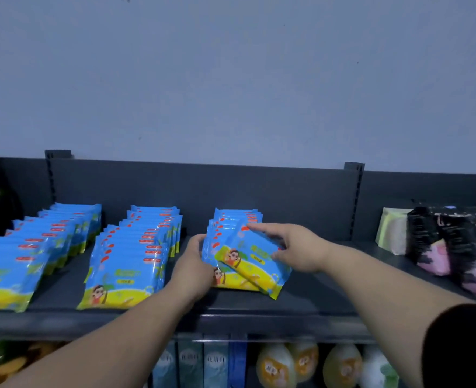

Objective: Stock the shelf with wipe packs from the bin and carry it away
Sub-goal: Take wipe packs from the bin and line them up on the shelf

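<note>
- Dark grey metal shelf board: three rows of flat blue-and-yellow plastic wipe packs are stood on it, front to back, before a dark back panel.
- Left row and middle row: long, upright, parted by bare board.
- Right row: short, set to the right of the middle row.
- Tilted wipe pack: held slantwise against the front of the right row, its lower corner near the board.
- Right hand: clamped on the tilted wipe pack, forefinger laid along the upper edge, thumb at the right side.
- Left hand: curled round the left edge of the right row's front packs.
- Black-and-pink soft packs: stood far right on the same board.
- Blue-green boxes: seen on the shelf beneath.
</note>
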Action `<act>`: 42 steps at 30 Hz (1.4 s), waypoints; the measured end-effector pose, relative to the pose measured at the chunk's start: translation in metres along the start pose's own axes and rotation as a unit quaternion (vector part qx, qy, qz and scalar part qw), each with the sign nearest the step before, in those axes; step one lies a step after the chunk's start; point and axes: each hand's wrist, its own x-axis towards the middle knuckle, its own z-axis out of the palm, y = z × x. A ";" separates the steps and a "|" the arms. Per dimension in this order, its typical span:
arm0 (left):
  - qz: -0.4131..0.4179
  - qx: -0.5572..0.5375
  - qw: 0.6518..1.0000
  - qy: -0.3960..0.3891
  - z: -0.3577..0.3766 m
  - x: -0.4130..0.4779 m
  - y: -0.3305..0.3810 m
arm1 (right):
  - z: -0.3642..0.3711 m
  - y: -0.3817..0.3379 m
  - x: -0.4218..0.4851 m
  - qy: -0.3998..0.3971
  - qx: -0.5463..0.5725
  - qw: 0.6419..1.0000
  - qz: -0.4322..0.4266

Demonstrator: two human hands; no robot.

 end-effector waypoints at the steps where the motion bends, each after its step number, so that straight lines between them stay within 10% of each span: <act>1: -0.003 0.019 1.000 0.006 -0.001 0.000 0.002 | 0.003 0.000 0.003 -0.002 -0.009 1.000 -0.007; 15: 0.006 0.253 0.966 -0.054 0.007 0.002 0.001 | 0.030 -0.003 0.011 -0.056 -0.145 0.988 -0.013; 26: 0.041 0.183 0.979 -0.080 0.015 0.009 -0.008 | 0.042 -0.002 0.006 -0.034 -0.116 0.993 0.007; 42: 0.208 0.373 0.903 -0.043 0.053 -0.021 0.015 | 0.026 0.012 -0.073 0.139 -0.129 0.973 0.135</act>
